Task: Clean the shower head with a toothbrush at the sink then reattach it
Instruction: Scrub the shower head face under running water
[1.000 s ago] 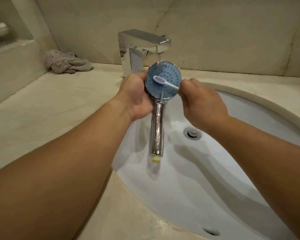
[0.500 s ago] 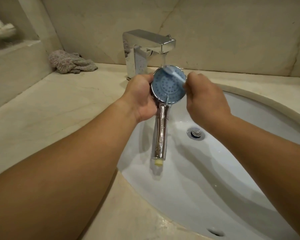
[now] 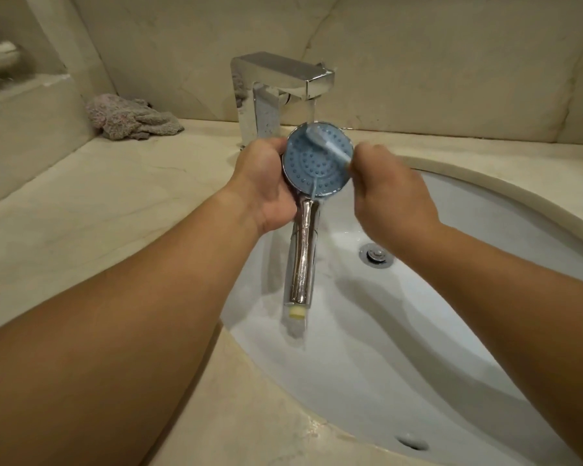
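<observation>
- The left hand (image 3: 266, 186) is gripping the shower head (image 3: 318, 162) from its 9 o'clock side, fingers curled behind the disc, and is holding it over the sink (image 3: 505, 210) with the face turned toward the camera.
- The right hand (image 3: 389, 193) is closing its fingers around the handle of the toothbrush (image 3: 327, 142); the brush head is lying on the disc near its 12 o'clock edge, the handle running toward 4 o'clock.
- The shower head is showing a round pale-blue face with rings of small nozzles inside a chrome rim; its chrome handle is pointing toward 6 o'clock and ending in a yellowish threaded fitting (image 3: 297, 312).
- Water (image 3: 311, 111) is falling from the faucet (image 3: 280, 92) onto the top of the disc and is running off its lower edge in a thin stream.
- The sink, a white oval basin set under the beige stone counter (image 3: 108, 203), is holding a metal drain (image 3: 376, 255) at 4 o'clock of the shower head and an overflow slot (image 3: 412, 443) on its near wall; wet film is shining on the basin floor.
- A crumpled grey cloth (image 3: 132, 121) is lying on the counter at 10 o'clock of the hands, well apart from the faucet.
</observation>
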`<control>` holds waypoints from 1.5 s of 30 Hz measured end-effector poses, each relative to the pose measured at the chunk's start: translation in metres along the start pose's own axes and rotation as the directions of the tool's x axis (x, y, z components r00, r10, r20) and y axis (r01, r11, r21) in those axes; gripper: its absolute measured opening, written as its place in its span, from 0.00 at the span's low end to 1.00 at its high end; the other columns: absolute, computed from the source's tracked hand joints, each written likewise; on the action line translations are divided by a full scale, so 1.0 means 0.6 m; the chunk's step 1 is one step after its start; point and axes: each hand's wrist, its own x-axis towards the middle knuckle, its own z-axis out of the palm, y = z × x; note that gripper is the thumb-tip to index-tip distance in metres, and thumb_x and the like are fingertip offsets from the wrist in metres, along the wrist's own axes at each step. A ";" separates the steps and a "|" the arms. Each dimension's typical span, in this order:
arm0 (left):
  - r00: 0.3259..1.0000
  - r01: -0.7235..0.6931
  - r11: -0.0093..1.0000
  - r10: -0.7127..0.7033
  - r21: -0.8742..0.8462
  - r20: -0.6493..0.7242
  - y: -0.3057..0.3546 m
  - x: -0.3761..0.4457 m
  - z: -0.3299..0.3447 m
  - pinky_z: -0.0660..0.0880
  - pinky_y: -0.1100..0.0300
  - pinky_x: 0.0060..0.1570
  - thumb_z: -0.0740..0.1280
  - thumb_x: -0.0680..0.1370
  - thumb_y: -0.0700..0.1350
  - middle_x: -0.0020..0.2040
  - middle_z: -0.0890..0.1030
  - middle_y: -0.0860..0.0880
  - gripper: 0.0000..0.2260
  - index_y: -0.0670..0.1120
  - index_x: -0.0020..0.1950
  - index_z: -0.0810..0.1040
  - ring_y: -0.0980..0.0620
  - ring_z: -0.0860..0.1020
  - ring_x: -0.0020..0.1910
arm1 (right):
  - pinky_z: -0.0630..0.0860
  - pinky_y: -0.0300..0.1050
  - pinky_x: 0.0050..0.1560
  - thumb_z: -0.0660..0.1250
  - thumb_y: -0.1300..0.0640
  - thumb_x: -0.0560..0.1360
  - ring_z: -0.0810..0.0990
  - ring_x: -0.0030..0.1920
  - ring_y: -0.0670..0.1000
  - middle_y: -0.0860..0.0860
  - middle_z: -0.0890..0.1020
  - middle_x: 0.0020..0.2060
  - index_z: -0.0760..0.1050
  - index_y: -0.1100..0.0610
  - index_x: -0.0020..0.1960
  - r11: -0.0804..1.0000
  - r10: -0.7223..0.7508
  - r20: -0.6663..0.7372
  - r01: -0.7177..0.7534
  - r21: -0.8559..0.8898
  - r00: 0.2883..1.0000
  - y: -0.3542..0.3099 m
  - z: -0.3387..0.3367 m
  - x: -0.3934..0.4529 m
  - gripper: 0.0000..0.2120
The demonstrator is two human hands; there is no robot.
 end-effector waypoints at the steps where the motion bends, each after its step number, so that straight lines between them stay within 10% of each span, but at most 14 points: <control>1: 1.000 0.009 1.000 -0.009 -0.002 -0.005 0.000 0.000 -0.001 0.84 0.47 0.47 0.51 0.85 0.51 0.64 0.82 0.37 0.23 0.40 0.70 0.77 0.39 0.82 0.61 | 0.60 0.45 0.31 0.57 0.57 0.81 0.66 0.32 0.54 0.50 0.68 0.41 0.64 0.52 0.48 0.995 -0.091 0.053 0.094 -0.043 0.994 -0.001 0.004 -0.009 0.03; 6: 0.998 -0.028 1.000 0.029 0.012 -0.062 0.001 0.002 -0.001 0.84 0.49 0.38 0.48 0.87 0.53 0.64 0.83 0.39 0.24 0.43 0.71 0.77 0.41 0.82 0.60 | 0.58 0.45 0.29 0.56 0.56 0.81 0.65 0.31 0.54 0.50 0.68 0.39 0.63 0.52 0.46 1.000 0.016 -0.017 -0.016 -0.002 1.000 0.015 -0.004 0.002 0.06; 10: 0.998 -0.003 1.000 0.003 -0.002 -0.068 0.002 0.003 -0.003 0.84 0.49 0.34 0.48 0.87 0.54 0.64 0.82 0.39 0.25 0.43 0.71 0.76 0.41 0.82 0.59 | 0.58 0.42 0.28 0.58 0.58 0.80 0.67 0.30 0.56 0.53 0.72 0.41 0.69 0.56 0.50 0.974 -0.194 0.113 0.205 -0.093 0.974 0.014 0.007 -0.019 0.02; 13: 0.997 -0.011 1.000 0.011 -0.005 -0.075 0.001 0.008 -0.004 0.84 0.49 0.39 0.47 0.87 0.55 0.65 0.82 0.39 0.26 0.44 0.72 0.75 0.40 0.82 0.61 | 0.61 0.46 0.29 0.57 0.57 0.81 0.67 0.31 0.57 0.52 0.70 0.40 0.63 0.52 0.46 0.999 -0.040 0.000 0.040 -0.017 0.999 0.022 0.002 -0.007 0.06; 17: 0.994 -0.034 0.998 0.030 -0.044 -0.108 0.000 0.019 -0.013 0.83 0.42 0.54 0.48 0.87 0.54 0.65 0.82 0.39 0.24 0.44 0.71 0.76 0.39 0.82 0.62 | 0.62 0.47 0.30 0.58 0.58 0.80 0.67 0.30 0.58 0.55 0.73 0.40 0.69 0.57 0.49 0.980 -0.178 0.047 0.181 -0.081 0.983 0.025 0.013 -0.019 0.03; 23: 0.987 -0.047 0.998 0.040 -0.042 -0.157 0.006 0.014 -0.012 0.84 0.48 0.39 0.50 0.87 0.53 0.63 0.83 0.41 0.23 0.45 0.69 0.78 0.41 0.83 0.59 | 0.66 0.48 0.28 0.56 0.57 0.80 0.69 0.29 0.61 0.55 0.72 0.39 0.68 0.57 0.47 0.976 -0.216 -0.012 0.215 -0.043 0.976 0.038 0.016 -0.022 0.06; 28: 0.985 -0.056 0.998 0.048 -0.041 -0.168 0.007 0.010 -0.013 0.80 0.46 0.50 0.50 0.86 0.52 0.63 0.83 0.41 0.22 0.45 0.68 0.79 0.41 0.82 0.60 | 0.70 0.51 0.28 0.57 0.58 0.80 0.69 0.29 0.61 0.55 0.72 0.39 0.67 0.57 0.47 0.985 -0.170 -0.015 0.169 -0.026 0.985 0.048 0.018 -0.020 0.04; 36: 0.989 -0.050 0.998 0.044 -0.036 -0.144 0.009 0.005 -0.011 0.83 0.50 0.41 0.52 0.86 0.52 0.62 0.83 0.41 0.21 0.45 0.67 0.79 0.42 0.83 0.59 | 0.71 0.52 0.29 0.57 0.58 0.80 0.69 0.29 0.61 0.56 0.73 0.40 0.69 0.58 0.48 0.974 -0.220 0.014 0.221 -0.048 0.975 0.046 0.019 -0.026 0.04; 45: 0.989 -0.074 0.991 0.087 0.115 -0.122 0.001 0.015 -0.008 0.81 0.46 0.52 0.54 0.86 0.55 0.64 0.83 0.45 0.20 0.49 0.68 0.79 0.42 0.82 0.61 | 0.62 0.49 0.33 0.54 0.55 0.82 0.67 0.36 0.58 0.54 0.71 0.37 0.61 0.55 0.44 0.988 0.131 -0.080 -0.123 0.091 0.988 0.027 0.005 0.017 0.09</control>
